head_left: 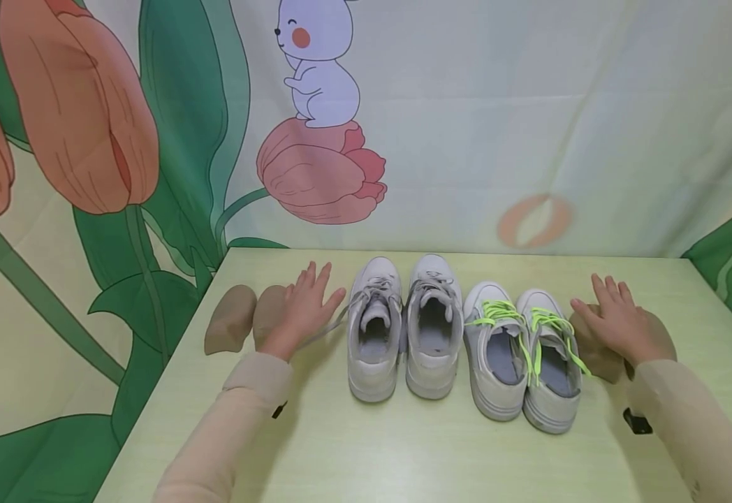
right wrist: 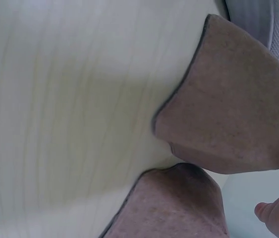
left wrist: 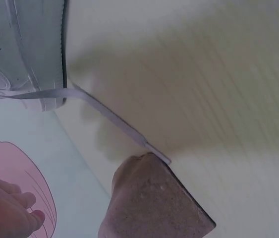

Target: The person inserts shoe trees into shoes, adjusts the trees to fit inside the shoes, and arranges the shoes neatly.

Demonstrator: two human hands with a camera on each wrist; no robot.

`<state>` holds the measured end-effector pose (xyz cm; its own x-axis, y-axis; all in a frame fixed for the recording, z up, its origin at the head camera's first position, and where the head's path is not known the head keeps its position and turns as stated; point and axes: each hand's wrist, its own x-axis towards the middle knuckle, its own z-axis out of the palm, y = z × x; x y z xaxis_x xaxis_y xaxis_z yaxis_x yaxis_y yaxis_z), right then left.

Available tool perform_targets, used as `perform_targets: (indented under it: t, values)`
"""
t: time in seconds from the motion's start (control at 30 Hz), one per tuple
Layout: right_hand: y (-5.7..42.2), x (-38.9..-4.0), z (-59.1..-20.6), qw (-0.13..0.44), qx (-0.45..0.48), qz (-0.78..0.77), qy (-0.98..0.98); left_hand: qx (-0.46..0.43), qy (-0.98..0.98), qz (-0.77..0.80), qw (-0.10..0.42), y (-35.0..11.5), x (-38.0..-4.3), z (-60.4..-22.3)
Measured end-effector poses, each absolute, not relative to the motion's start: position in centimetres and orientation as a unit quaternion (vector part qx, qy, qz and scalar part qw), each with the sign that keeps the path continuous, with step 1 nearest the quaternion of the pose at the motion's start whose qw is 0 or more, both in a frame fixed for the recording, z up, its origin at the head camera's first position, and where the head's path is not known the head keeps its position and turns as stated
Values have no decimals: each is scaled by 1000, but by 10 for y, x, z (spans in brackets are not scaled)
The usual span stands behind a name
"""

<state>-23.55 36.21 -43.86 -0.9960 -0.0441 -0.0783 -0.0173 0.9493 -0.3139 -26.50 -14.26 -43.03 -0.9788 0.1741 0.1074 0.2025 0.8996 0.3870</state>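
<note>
Here, head view hides aglet; left wrist doesn't.

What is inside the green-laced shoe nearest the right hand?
Inside the shoe, a grey insole shows towards the heel, with green laces dangling over the opening's edges. The toe end is covered, so what is there cannot be seen.

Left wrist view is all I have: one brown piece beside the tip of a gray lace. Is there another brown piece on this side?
Observer: Yes, the head view shows a second brown piece, just left of the one partly covered by the left hand.
Operator: Understood. What lies over on the other side?
Observer: Two more brown pieces lie near the right hand, and it grips neither.
</note>
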Motion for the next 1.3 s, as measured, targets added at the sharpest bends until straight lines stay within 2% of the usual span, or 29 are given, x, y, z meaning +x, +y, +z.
perform_targets:
  t: [1.3]
  values:
    - [361, -211, -453, 3, -58, -196, 979, -208, -948, -233, 62, -93, -219, -403]
